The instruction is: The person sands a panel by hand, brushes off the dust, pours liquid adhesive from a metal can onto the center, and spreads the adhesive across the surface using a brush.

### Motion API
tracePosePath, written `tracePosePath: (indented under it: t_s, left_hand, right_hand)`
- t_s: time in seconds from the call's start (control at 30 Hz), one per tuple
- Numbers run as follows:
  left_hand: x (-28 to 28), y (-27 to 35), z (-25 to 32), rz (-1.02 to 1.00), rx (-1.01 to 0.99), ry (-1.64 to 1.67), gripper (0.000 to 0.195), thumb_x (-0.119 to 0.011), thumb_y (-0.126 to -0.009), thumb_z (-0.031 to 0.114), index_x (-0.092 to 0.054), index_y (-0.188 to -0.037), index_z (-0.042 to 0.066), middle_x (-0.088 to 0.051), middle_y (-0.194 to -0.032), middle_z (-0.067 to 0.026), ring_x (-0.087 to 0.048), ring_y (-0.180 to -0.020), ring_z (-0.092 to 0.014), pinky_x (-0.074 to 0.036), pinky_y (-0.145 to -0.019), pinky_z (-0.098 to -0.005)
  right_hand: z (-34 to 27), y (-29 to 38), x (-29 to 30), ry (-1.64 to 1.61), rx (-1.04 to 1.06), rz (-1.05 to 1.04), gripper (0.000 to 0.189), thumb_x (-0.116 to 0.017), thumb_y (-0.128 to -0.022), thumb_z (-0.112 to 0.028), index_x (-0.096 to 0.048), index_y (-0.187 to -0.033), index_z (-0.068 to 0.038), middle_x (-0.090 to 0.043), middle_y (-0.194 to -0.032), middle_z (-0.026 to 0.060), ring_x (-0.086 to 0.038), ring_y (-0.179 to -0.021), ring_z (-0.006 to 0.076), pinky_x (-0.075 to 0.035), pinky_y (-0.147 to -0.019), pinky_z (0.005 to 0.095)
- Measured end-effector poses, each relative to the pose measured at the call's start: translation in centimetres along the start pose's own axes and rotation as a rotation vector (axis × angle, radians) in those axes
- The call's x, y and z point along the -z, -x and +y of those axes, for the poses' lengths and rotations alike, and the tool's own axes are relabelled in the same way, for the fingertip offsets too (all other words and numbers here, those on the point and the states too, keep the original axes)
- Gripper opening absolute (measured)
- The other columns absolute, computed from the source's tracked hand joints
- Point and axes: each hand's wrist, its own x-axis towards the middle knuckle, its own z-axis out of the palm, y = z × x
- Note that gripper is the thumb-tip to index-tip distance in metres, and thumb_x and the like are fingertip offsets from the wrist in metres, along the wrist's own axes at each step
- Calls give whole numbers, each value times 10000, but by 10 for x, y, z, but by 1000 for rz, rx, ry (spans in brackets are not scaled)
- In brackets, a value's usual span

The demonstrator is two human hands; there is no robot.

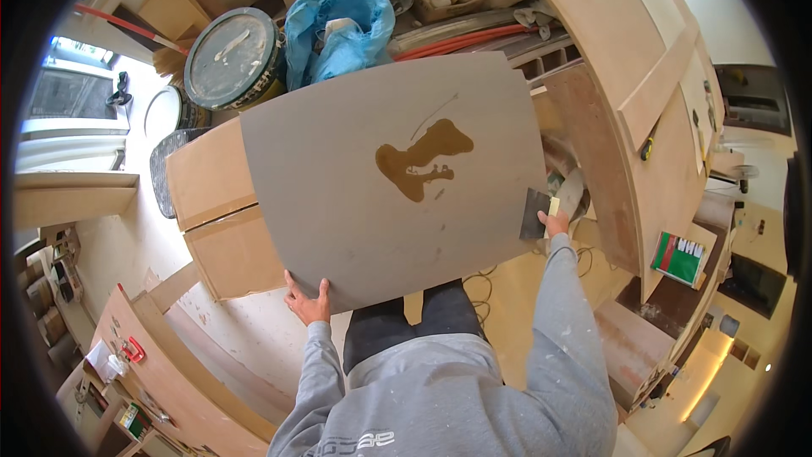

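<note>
A grey sheet panel [355, 203] lies in front of me, over a cardboard box at its left. A brown, glossy puddle of liquid [406, 168], possibly glue, is pooled on its upper middle, with a thin trail above. My left hand [309, 304] holds the panel's near left corner, thumb and index finger spread to either side of it. In my right hand [556, 222], at the panel's right edge, is a spreader [533, 212] with a wide dark blade and a pale handle. The blade overlaps the panel's edge; contact cannot be told.
The cardboard box [222, 235] sticks out at left. Behind the panel stand a lidded bucket [231, 57] and a blue sack [339, 19]. A wooden workbench [609, 158] on the right carries a loose board [656, 92] and a green tin [679, 258]. Cables [485, 292] lie on the floor.
</note>
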Motion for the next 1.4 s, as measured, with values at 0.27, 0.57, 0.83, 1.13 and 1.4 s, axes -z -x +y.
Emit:
tracePosePath:
  t_s: [0.27, 0.57, 0.83, 1.13, 1.4]
  left_hand:
    - [4, 6, 1, 28, 64, -44, 1147, -939, -745, 428, -295, -1682, 278, -467, -1354, -302, -521, -1244, -469, -446, -1096, -562]
    - [6, -36, 117, -83, -345, -372, 1155, -914, -777, 446, -253, -1695, 212, -229, -1697, -261, -187, -1582, -507, -294, -1199, -705]
    - [-41, -68, 233, -403, -203, -568, 1524, -1018, -642, 451, 32, -1728, 252, 95, -1770, -261, 3, -1626, -518, -313, -1121, -831]
    - [-53, -73, 231, -426, -181, -592, 1580, -1038, -617, 416, 67, -1724, 198, 129, -1755, -297, 52, -1613, -551, -304, -1095, -857]
    - [-53, -73, 231, -432, -173, -590, 1579, -1031, -629, 416, 88, -1722, 196, 167, -1751, -291, 55, -1613, -550, -304, -1100, -851]
  right_hand:
    - [15, -10, -3, -62, 66, -44, 329, -851, -833, -134, -721, -1094, 19, -755, -993, 122, -690, -867, 254, -545, -807, 414]
    - [-112, 78, -38, 342, 527, 33, 341, -686, -956, -196, -631, -1242, -19, -713, -1056, 224, -691, -987, 454, -549, -871, 545]
    - [-245, 65, -126, 475, 151, -40, 293, -609, -955, -144, -477, -1172, 2, -696, -1086, 298, -696, -989, 513, -566, -852, 603]
    - [-311, 62, -226, 77, 196, -4, 303, -610, -879, -85, -459, -1098, 62, -688, -1055, 364, -688, -1025, 530, -555, -922, 572]
    - [-394, -70, -154, 451, 620, -102, 321, -660, -848, -91, -597, -1155, -25, -731, -1096, 259, -689, -1040, 495, -560, -900, 546]
